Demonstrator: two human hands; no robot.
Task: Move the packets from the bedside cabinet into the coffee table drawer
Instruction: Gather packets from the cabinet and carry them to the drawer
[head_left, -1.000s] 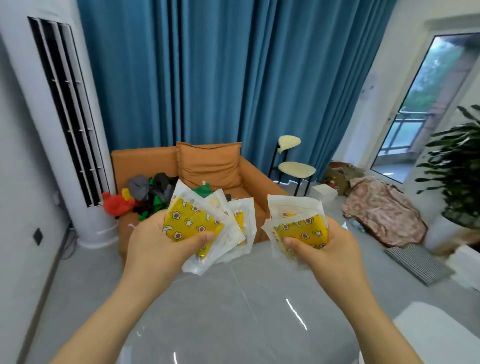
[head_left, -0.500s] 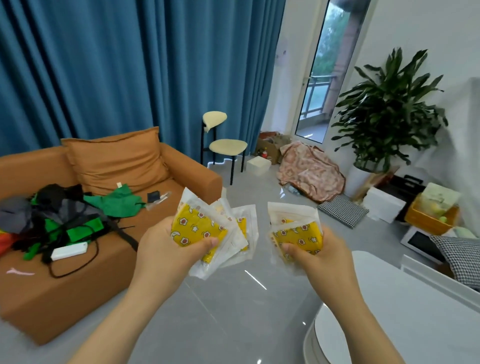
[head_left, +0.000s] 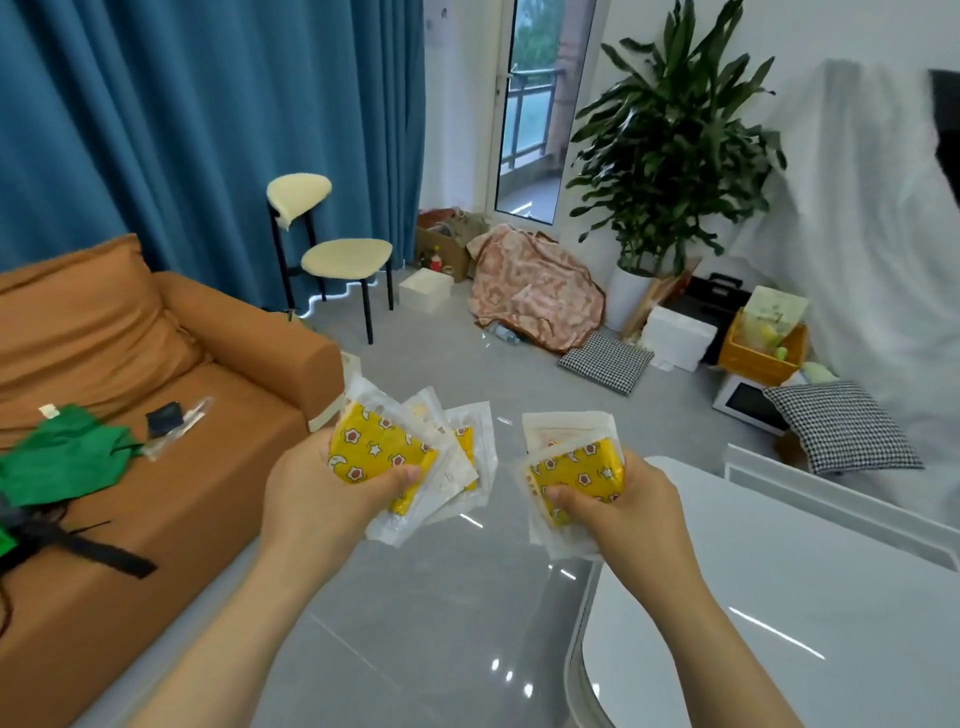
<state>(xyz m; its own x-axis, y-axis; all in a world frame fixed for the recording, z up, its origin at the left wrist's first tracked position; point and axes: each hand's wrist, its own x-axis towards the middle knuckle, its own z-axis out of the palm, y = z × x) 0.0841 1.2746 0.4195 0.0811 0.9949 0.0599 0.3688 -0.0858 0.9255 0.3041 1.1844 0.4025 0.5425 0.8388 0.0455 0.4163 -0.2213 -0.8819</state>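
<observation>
From my remote seat I see the left hand (head_left: 322, 499) gripping a fan of packets (head_left: 384, 457): the thumb presses across the front one, yellow with small star and flower prints inside clear wrap, and the others splay out behind it toward the right. The right hand (head_left: 628, 514) grips a smaller stack (head_left: 571, 467) the same way, thumb on the yellow front packet with a paler one showing behind it. Both bundles are held up at chest height, near each other but not touching. They hang over the grey floor (head_left: 441, 597) just off the rounded left edge of the white counter (head_left: 779, 597) at lower right.

Containers sit along the far wall. An orange crate (head_left: 758, 358) holds a pale printed carton and some small items I can't make out. A cardboard box (head_left: 441, 249) has clutter in it, with a closed white box (head_left: 426, 291) on the floor in front of it. A white foam box (head_left: 678, 338) stands beside the crate.

To the left is an orange sofa (head_left: 156, 415) with a green cloth (head_left: 57, 457) and some dark straps on the seat. Behind it hangs a blue curtain (head_left: 208, 130), and a cream chair (head_left: 337, 254) on black legs stands at the sofa's far arm. Further right there's a glass door (head_left: 530, 130), a crumpled patterned blanket (head_left: 535, 291) and a tall potted plant (head_left: 675, 130). Two checkered cushions lie out there too — one (head_left: 605, 361) flat on the floor, the other (head_left: 841, 426) just past the counter's far edge.
</observation>
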